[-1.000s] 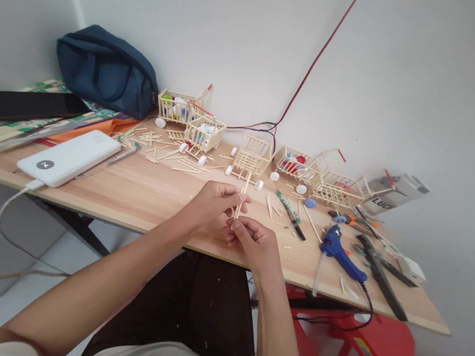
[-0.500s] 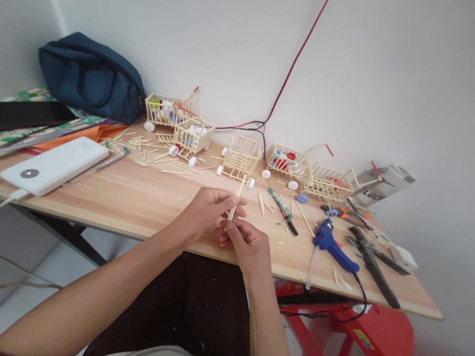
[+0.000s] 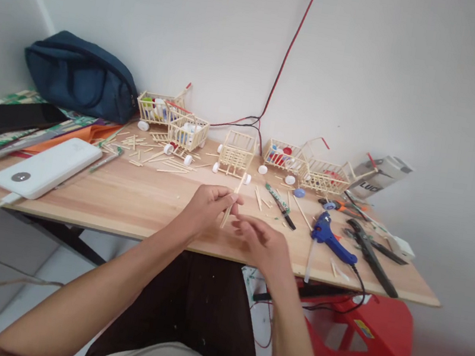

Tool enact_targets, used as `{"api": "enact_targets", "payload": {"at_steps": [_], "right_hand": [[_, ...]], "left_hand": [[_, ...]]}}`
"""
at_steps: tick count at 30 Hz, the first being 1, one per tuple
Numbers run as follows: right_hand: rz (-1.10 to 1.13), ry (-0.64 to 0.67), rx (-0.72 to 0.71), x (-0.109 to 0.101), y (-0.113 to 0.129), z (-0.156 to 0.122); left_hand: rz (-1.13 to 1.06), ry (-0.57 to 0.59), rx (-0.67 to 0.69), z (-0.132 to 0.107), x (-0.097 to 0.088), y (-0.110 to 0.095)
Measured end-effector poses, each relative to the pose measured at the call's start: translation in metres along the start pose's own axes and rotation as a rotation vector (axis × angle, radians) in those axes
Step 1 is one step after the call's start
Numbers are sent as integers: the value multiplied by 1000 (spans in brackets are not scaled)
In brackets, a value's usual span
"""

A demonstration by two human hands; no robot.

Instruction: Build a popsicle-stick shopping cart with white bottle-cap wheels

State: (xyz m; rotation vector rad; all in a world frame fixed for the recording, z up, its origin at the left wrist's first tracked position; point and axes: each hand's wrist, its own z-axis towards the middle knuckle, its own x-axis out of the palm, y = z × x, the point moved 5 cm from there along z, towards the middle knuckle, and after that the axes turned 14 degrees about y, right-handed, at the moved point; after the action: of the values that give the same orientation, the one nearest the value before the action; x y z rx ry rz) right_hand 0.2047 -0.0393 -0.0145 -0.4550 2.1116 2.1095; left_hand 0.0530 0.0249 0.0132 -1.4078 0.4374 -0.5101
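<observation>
My left hand (image 3: pixel 211 204) is closed on thin wooden sticks (image 3: pixel 225 218), pinched between thumb and fingers above the front part of the table. They stick out above and below the grip, tilted slightly; how many there are is hard to tell. Just right of their lower ends is my right hand (image 3: pixel 264 243), fingers loosely apart and apparently holding nothing. Behind the hands stands a miniature stick-built cart (image 3: pixel 235 156) with white wheels. Short cut sticks (image 3: pixel 174 166) lie scattered to its left. A craft knife or pen with a black end (image 3: pixel 288 217) lies to the right.
More small carts (image 3: pixel 188 133), some filled with colourful pieces, line the wall. A blue glue gun (image 3: pixel 331 238) and black-handled cutters (image 3: pixel 372 256) lie at the right. At the left are a white power bank (image 3: pixel 47 166), a phone (image 3: pixel 7 119) and a blue bag (image 3: pixel 82 75).
My right hand has let go of the sticks' lower ends and moved right, its fingers loosening. My left hand keeps hold of them. The view has shifted slightly.
</observation>
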Motion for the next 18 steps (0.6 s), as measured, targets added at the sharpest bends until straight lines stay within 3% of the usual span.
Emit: {"api": "enact_targets", "payload": {"at_steps": [4, 7, 9, 13, 18], "right_hand": [[-399, -349, 55, -94, -17, -37], [-758, -465, 148, -161, -38, -65], [-975, -509, 257, -193, -51, -80], [-1196, -494, 342, -224, -70, -87], [-1254, -384, 243, -227, -78, -67]], "left_hand": [[61, 4, -36, -2, -10, -1], [-5, 0, -101, -3, -15, 7], [-33, 7, -124, -3, -15, 14], [38, 14, -117, -2, -12, 22], [177, 43, -126, -4, -8, 25]]}}
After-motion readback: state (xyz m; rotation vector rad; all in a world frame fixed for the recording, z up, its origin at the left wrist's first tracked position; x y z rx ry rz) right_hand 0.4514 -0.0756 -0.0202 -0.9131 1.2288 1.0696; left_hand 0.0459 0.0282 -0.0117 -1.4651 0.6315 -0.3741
